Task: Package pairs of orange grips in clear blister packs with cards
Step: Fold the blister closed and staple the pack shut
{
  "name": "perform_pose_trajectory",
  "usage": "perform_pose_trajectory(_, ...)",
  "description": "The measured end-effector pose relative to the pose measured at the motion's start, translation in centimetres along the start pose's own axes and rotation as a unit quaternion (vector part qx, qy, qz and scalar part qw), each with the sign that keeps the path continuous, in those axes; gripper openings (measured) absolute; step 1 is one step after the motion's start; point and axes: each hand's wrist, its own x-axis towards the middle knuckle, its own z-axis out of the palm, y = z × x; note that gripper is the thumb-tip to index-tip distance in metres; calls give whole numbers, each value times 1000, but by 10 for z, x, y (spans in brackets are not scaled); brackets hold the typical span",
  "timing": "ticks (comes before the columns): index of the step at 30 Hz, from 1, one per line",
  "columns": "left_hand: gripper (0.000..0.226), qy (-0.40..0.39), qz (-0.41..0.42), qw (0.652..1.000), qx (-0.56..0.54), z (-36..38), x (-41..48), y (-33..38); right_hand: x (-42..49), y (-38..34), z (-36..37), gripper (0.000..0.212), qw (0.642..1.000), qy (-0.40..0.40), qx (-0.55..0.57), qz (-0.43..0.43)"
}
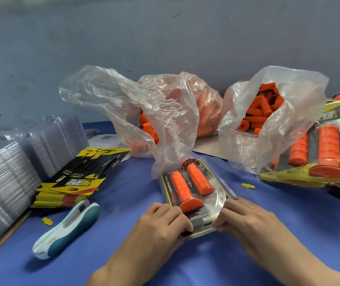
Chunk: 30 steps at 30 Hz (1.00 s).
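1. Our left hand point(165, 219) and right hand point(245, 217) pinched the near end of the blister pack point(218, 200), fingers point(182, 220) curled on its edges.
2. The pack lay on the blue counter point(123, 203), two orange grips point(180, 186) side by side inside it.
3. A stapler point(66, 230) lay to our left, just beside the card stack point(78, 182).

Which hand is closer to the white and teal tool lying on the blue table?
Left. The left hand grips the near left corner of the blister pack, just right of the tool; the right hand holds the pack's other near corner, farther right.
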Motion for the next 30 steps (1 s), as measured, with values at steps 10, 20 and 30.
perform_pose_trajectory(10,30,73,8,997,8,15,19,30,-4,7,14,30,999,-14,-42,-25)
perform_pose_trajectory(20,20,33,-31,999,25,2,3,3,-4,2,5,39,997,-12,-74,-24)
perform_pose_trajectory(30,23,73,-7,996,59,12,6,14,3,-7,23,28,987,109,-90,-76)
